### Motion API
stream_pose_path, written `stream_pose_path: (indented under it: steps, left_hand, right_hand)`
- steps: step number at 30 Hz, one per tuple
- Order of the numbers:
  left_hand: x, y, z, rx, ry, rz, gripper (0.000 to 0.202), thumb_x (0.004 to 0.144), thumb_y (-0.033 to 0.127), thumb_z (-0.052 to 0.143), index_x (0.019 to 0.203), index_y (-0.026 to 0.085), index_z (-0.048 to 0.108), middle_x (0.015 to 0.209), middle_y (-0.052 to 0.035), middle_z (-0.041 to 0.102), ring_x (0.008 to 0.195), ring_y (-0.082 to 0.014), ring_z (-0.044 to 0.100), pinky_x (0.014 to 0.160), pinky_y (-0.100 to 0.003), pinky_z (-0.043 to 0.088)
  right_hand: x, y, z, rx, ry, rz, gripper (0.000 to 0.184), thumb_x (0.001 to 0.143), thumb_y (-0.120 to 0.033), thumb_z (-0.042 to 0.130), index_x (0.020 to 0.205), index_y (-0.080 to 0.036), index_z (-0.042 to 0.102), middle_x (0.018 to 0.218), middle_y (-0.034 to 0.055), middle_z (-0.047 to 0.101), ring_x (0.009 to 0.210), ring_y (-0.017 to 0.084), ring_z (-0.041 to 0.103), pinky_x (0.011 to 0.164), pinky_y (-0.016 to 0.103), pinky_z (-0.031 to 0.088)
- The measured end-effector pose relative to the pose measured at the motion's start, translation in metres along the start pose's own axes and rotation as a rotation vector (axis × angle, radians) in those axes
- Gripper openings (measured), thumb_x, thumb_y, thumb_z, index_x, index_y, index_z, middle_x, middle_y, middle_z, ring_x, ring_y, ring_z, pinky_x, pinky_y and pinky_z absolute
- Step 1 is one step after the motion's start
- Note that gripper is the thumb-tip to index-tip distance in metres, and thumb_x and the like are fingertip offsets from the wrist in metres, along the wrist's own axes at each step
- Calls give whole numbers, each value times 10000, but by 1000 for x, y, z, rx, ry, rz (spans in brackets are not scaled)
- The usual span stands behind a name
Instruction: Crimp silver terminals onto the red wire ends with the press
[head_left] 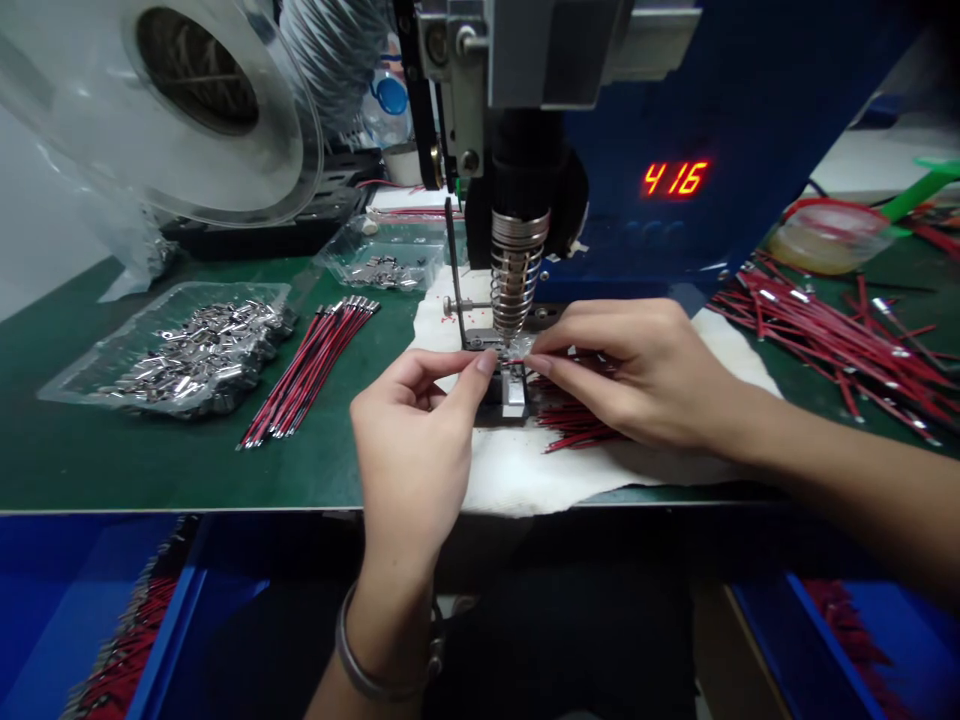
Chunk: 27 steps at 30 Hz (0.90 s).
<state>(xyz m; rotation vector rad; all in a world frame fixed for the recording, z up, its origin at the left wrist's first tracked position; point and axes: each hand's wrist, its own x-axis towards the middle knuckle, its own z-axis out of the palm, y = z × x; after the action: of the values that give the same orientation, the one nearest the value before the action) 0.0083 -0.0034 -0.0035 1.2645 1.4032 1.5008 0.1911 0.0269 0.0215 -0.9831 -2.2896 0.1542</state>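
My left hand [416, 425] is pinched, thumb and forefinger meeting at the small metal die block [512, 390] under the press head with its spring [517, 270]. My right hand [634, 375] comes in from the right, fingers pinched on a thin red wire [525, 356] held at the same spot beneath the spring. What the left fingers hold is too small to name. A loose heap of short red wires [574, 425] lies under my right hand on a white cloth [517, 470].
A neat bundle of red-black wires [311, 370] lies left of the press. A clear tray of metal terminals [195, 345] sits far left, another [382, 265] behind. Many red wires [832, 340] spread at right. A counter [675, 180] reads 416. Blue bins [112, 620] hang below the table edge.
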Motion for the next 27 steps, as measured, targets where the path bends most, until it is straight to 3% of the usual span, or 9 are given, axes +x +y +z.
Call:
stream_pose_path:
  steps: [7, 27]
  left_hand:
    - [-1, 0, -1, -1, -12, 11, 221, 763, 388, 764, 829, 180, 732, 769, -36, 702, 672, -137, 617, 581, -221, 460]
    - [-2, 1, -2, 51, -19, 28, 207, 788, 392, 744, 828, 191, 716, 737, -23, 681, 622, -115, 571, 530, -210, 411]
  right_hand:
    - [2, -1, 0, 36, -13, 11, 137, 909, -213, 583, 851, -169, 699, 793, 27, 688, 697, 137, 616, 632, 255, 433]
    - [3, -4, -1, 85, -25, 61, 122, 902, -226, 593, 856, -195, 701, 803, 26, 698, 701, 162, 624, 651, 279, 441]
